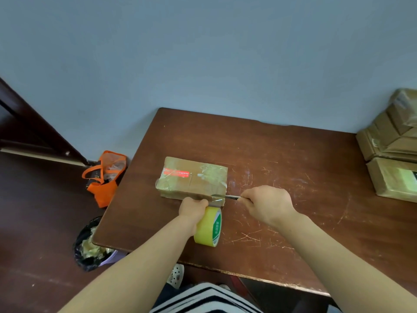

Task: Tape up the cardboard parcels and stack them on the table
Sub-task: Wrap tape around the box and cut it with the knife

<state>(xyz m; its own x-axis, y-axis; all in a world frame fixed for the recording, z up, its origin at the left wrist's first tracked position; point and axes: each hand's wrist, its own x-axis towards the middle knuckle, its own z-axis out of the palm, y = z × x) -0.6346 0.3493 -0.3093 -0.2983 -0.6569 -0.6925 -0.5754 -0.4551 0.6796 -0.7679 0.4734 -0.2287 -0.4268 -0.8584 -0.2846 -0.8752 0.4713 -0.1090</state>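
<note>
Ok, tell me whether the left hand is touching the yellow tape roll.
Touching. The head view shows the left hand wrapped over the top of the yellow tape roll, with no gap between them.

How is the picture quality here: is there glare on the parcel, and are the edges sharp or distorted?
Head view: soft, even light, only faint shadows; pale glare on the clear tape over the parcel; the centre is fairly sharp; the stacked parcels at the right edge look soft and stretched; the forearms widen toward the bottom, a wide-angle effect.
</note>
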